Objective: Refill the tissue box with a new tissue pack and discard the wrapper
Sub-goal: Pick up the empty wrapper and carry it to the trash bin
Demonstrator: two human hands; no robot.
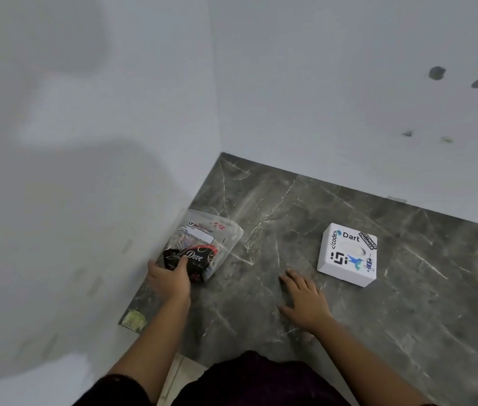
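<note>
One wide-angle view only, taken from the person's head, looking forward and steeply down onto a dark marble bench (349,332) set in a corner of pale walls (349,83). Both forearms enter from the bottom edge, close to the lens. The wide lens bends straight edges, and the left side is blurred.

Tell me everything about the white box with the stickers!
The white box is squarish with rounded edges and looks like plastic. Its top has an oval opening and stickers: "Dart", "code", "Software Engineer", a blue bird. It lies flat on the dark marble surface, turned a little askew. Nothing touches it; the right hand rests on the marble nearby.
</note>
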